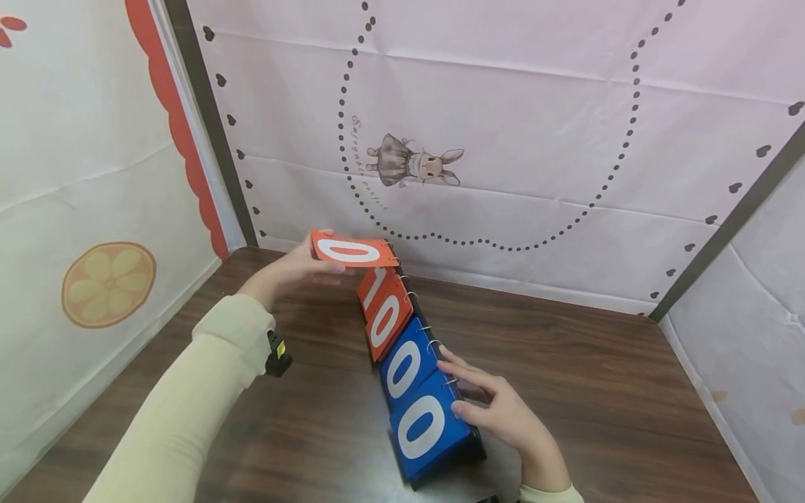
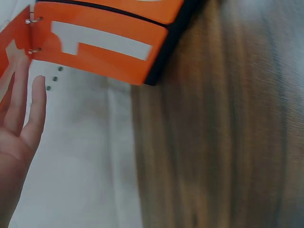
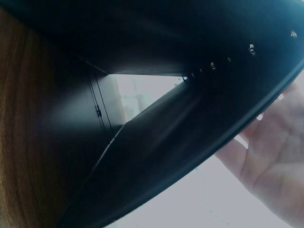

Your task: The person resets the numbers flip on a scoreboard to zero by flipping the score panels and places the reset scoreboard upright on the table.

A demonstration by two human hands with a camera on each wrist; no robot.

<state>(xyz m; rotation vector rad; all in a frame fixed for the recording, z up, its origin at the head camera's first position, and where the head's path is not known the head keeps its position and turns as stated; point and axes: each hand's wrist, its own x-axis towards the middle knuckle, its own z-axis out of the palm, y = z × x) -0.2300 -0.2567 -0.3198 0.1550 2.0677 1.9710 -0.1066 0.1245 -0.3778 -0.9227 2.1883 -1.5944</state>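
A flip scoreboard (image 1: 465, 441) with a black stand and ring-bound number cards stands tilted on the table. Its orange cards, a 1 (image 1: 372, 292) and a 0 (image 1: 385, 321), are at the far end; the blue 0 cards (image 1: 420, 427) are at the near end. My left hand (image 1: 295, 269) holds a raised orange 0 card (image 1: 348, 251) by its free end, out to the left of its rings. In the left wrist view an orange 1 card (image 2: 102, 42) lies beneath it. My right hand (image 1: 503, 412) grips the ringed top edge, thumb on the blue side.
The scoreboard stands on a dark wood-grain table (image 1: 566, 363). A pale cloth wall (image 1: 534, 140) with a printed rabbit (image 1: 415, 161) rises behind, close to the board's far end. Another cloth wall (image 1: 38, 140) is on the left. Through the right wrist view, the hollow black stand (image 3: 156, 147) shows.
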